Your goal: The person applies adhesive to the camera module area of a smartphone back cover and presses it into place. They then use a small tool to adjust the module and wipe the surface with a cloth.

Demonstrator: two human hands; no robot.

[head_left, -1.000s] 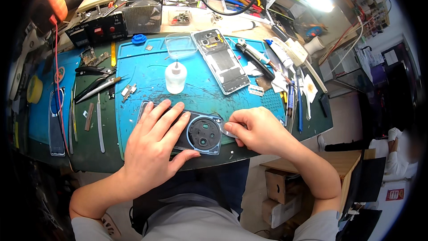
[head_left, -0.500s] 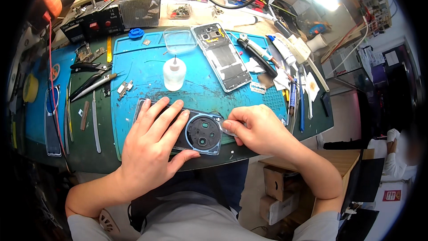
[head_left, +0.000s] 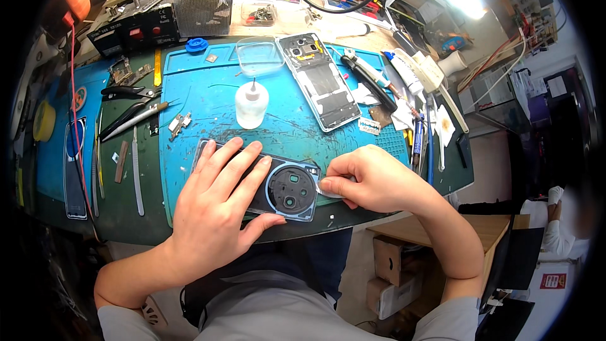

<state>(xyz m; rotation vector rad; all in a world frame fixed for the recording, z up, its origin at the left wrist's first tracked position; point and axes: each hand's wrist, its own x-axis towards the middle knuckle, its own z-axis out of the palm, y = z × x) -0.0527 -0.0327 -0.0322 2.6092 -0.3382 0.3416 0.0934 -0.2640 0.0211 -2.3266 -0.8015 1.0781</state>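
Observation:
A dark phone back cover (head_left: 260, 199) with a large round camera ring (head_left: 291, 190) lies at the near edge of the blue mat. My left hand (head_left: 218, 196) rests flat across its left part, fingers spread, hiding much of it. At the cover's right end, my right hand (head_left: 375, 180) pinches a thin whitish piece (head_left: 329, 194) against the edge. My fingers cover most of that piece, so its exact kind does not show. Behind the cover stands a translucent bottle with a thin nozzle (head_left: 252, 106). An opened phone (head_left: 320, 82) lies beyond, to the right.
Tweezers, pliers (head_left: 129, 93) and a grey blade-like tool (head_left: 136, 177) lie at left. A razor blade (head_left: 369, 126), pens (head_left: 418, 140) and tubes crowd the right. A clear plastic box (head_left: 260, 57) sits behind the bottle. Another person (head_left: 555, 221) is far right.
My right hand has slid slightly toward me along the cover's right edge, still pinching the whitish piece. My left hand stays on the cover. The whole view has shifted a little.

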